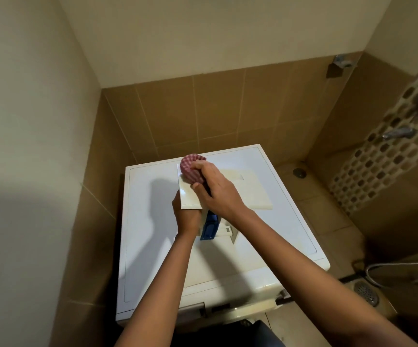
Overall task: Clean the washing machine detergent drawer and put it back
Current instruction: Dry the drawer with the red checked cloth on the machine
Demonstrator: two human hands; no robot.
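Pink checked cloth (pixel 191 169) bunched in my right hand (pixel 215 194) wiped the detergent drawer (pixel 189 196), gripped by my left hand (pixel 186 216) over the washing machine (pixel 152 246) (cleaning under way, I judged; refitting not yet done).

Tan wall tiles (pixel 202 108) back the corner. Over on the right, a mosaic strip (pixel 378 159) carries a metal tap (pixel 398 133). Down low, a hose (pixel 378 265) curves just beside a round floor drain (pixel 366 293).
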